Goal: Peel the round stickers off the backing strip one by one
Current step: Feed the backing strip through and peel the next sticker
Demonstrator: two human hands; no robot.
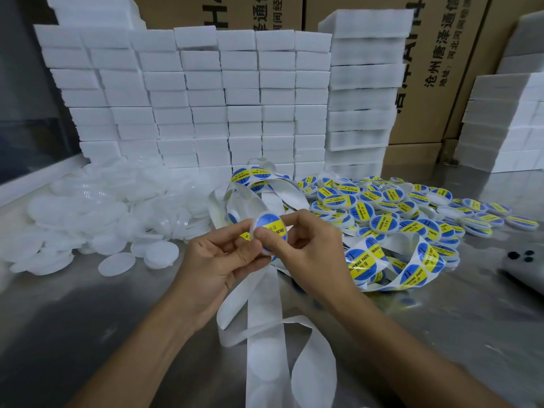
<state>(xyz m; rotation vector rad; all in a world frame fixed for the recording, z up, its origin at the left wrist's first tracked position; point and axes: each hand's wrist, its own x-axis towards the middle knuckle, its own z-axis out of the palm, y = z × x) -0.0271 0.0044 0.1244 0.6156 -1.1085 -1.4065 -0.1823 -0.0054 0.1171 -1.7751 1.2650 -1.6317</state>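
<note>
Emptied backing strip [265, 334] trails at lower centre; both hands, left hand [223, 257] and right hand [309, 245], pinch one round sticker [269, 228] on a clear lid, which risks creasing or skewed placement.

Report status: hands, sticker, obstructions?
Both hands pinching one round lid, left hand, right hand. Blue-yellow sticker on it. Backing strip trails below. Nothing blocking.

Left hand [223, 254] and right hand [306, 245] raised together, fingers curled, thumbs forward, forearms converging
</note>
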